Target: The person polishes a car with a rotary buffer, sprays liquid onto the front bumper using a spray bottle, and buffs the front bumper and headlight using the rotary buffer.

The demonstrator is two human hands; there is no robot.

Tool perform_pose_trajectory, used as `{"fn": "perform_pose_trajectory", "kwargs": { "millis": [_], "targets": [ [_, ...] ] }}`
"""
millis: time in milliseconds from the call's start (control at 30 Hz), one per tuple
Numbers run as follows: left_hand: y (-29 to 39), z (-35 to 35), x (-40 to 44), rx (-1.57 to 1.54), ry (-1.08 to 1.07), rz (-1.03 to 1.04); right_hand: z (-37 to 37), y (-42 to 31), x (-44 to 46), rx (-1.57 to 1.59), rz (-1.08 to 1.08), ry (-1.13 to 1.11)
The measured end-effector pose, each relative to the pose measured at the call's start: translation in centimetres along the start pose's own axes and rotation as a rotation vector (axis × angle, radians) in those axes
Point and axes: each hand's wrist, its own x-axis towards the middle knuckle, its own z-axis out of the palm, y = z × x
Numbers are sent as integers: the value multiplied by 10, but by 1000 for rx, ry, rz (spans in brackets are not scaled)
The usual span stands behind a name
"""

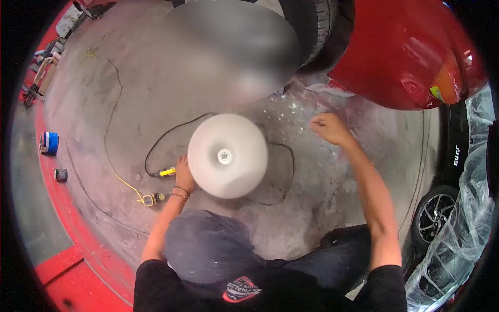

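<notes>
A large white rounded object (244,171), dimpled in the middle around a small round metal fitting, stands in front of me; its exact kind does not show. My left hand (184,176) is at its left side, fingers stretched forward and partly hidden by its edge. Whether the palm rests on the object or the floor, I cannot tell. Just left of these fingers lies a yellow-and-black piece (167,172) on a black cord. Out to the right, my right hand (327,129) is raised apart from the object with its fingers curled; anything inside them is hidden.
A red car body part (400,52) and a tyre (319,31) are at the upper right. A yellow cord ends in a socket block (149,199). Blue tape (49,143) stands on the left. Clear plastic sheeting (475,171) and a spoked wheel (435,216) are at right.
</notes>
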Motion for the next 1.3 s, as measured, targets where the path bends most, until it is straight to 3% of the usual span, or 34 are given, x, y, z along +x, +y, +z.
{"fn": "perform_pose_trajectory", "kwargs": {
  "millis": [33,133,200,233,267,367,433,467,567,667,700,733,833,1000,1067,1167,1233,1300],
  "targets": [
    [9,-3,-7,77,11,-25,18,4,18,54,24,55],
    [70,-56,-45,-89,217,-396,64,20,90,163,48,184],
    [61,-77,-127,-649,122,-755,92,44,148,212,21,300],
    [88,-135,-134,-965,66,-1078,108,59,184,232,-11,371],
    [110,-172,-160,-1430,328,-945,118,63,206,248,-42,442],
    [212,-270,-132,-910,598,-891,119,16,222,53,-60,657],
    [236,-285,-116,-383,410,-483,122,9,241,133,-14,573],
    [256,-311,-82,-369,385,-571,129,12,252,138,-15,553],
    [255,-298,-86,-409,282,-580,141,14,223,76,-51,596],
    [276,-320,-48,-454,193,-572,143,-8,118,366,-47,527],
    [285,-328,-35,-466,162,-561,156,7,91,268,73,445],
    [298,-339,-20,-604,123,-675,148,2,38,329,-40,532],
    [320,-364,19,-580,-2,-677,72,-8,-106,309,127,268],
    [375,-390,52,-259,-349,-707,-112,7,-316,240,255,271],
    [399,-391,45,-89,-451,-655,-164,30,-406,308,244,452],
    [408,-397,10,0,-586,-644,-246,36,-550,367,398,635],
    [432,-445,-12,-52,-649,-717,-270,36,-650,336,561,755],
    [471,-527,-22,-160,-853,-766,-273,42,-742,339,715,872]
  ]
}}
